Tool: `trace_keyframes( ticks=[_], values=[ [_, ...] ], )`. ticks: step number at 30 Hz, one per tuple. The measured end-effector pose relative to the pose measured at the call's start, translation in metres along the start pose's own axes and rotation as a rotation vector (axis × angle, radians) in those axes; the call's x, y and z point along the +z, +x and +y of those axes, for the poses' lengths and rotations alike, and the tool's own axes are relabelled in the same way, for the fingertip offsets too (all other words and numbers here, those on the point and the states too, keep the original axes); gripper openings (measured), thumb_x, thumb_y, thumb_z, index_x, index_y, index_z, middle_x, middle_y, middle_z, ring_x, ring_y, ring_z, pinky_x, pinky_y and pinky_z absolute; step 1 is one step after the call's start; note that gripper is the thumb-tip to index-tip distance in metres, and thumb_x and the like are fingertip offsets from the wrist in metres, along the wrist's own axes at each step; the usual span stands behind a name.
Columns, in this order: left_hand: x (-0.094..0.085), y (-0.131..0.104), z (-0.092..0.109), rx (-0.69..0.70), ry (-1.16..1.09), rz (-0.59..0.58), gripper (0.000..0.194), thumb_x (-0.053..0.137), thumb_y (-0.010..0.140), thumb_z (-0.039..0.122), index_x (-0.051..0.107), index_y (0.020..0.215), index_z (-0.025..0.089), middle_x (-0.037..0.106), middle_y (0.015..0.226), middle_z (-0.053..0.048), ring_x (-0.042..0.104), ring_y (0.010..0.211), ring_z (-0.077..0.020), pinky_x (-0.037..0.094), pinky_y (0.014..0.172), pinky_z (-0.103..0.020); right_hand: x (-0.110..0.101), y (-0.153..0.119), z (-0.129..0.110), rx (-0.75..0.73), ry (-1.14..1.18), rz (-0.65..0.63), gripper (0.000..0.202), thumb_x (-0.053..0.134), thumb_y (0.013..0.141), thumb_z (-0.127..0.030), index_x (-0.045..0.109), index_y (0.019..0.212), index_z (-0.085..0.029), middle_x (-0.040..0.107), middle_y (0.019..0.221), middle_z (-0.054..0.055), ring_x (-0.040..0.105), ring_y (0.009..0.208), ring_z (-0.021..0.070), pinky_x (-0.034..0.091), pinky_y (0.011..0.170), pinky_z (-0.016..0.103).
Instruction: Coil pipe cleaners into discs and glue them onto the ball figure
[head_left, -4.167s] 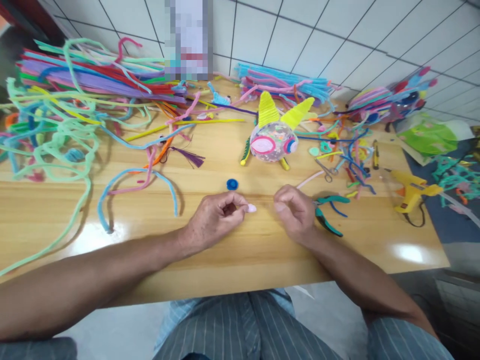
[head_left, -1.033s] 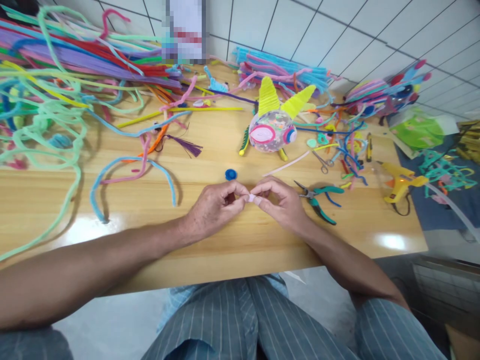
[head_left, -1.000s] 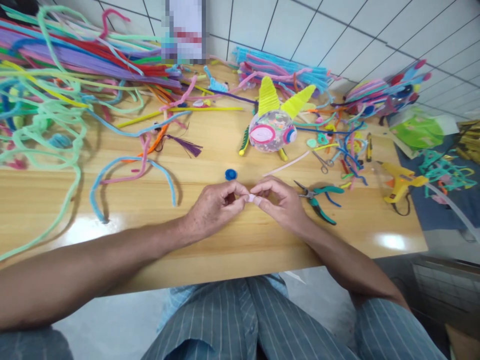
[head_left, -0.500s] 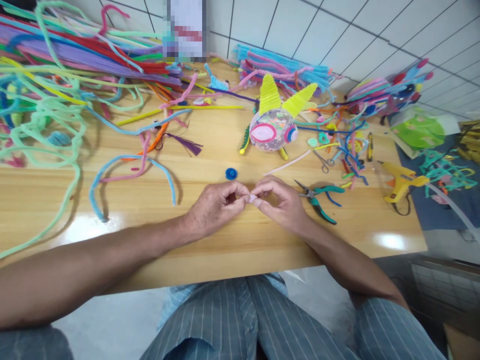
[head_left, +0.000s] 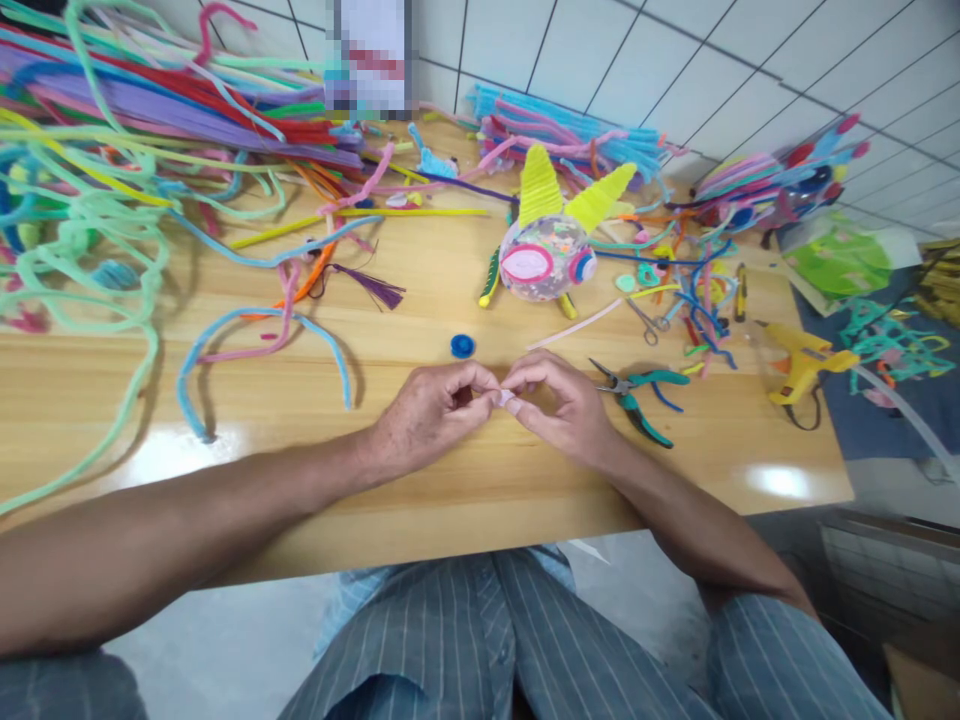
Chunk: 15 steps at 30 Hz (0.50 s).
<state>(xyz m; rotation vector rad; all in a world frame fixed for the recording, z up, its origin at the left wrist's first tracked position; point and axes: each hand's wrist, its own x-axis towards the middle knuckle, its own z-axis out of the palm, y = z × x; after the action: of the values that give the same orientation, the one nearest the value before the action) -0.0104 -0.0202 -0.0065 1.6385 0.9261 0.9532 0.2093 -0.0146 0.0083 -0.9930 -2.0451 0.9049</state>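
Observation:
Between the fingertips of both hands is a small pale pink-white piece (head_left: 503, 398), mostly covered by the fingers; it looks like a short coil of pipe cleaner. My left hand (head_left: 439, 412) pinches its left side with thumb and forefinger. On its right side, my right hand (head_left: 559, 402) pinches it the same way. Just beyond the left hand lies a blue coiled disc (head_left: 463, 346). Farther back stands a clear ball figure (head_left: 546, 262) with yellow ears, pink-and-white and blue coiled eyes, and small legs. A pale pink pipe cleaner (head_left: 576, 325) lies in front of it.
Teal-handled pliers (head_left: 634, 392) lie right of my right hand, with small scissors (head_left: 649, 320) behind. A yellow glue gun (head_left: 806, 360) rests near the table's right edge. Tangled pipe cleaners (head_left: 90, 250) cover the left side, a curved blue one (head_left: 262, 318) nearer. A purple tassel (head_left: 375, 288) lies mid-left.

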Motion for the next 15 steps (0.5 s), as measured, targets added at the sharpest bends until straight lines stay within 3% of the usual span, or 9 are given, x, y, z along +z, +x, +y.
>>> trace_keyframes(
  ticks=[15],
  values=[
    [-0.0013, 0.0001, 0.0012, -0.016, -0.017, -0.005, 0.019, 0.063, 0.095, 0.025, 0.066, 0.08, 0.016, 0.053, 0.062, 0.006, 0.039, 0.054, -0.0066, 0.034, 0.052, -0.019, 0.0001, -0.0012, 0.0029, -0.076, -0.05, -0.004, 0.011, 0.07, 0.097, -0.021, 0.07, 0.106, -0.027, 0.071, 0.1, 0.004, 0.067, 0.09, 0.0177, 0.056, 0.082, 0.037]
  ],
)
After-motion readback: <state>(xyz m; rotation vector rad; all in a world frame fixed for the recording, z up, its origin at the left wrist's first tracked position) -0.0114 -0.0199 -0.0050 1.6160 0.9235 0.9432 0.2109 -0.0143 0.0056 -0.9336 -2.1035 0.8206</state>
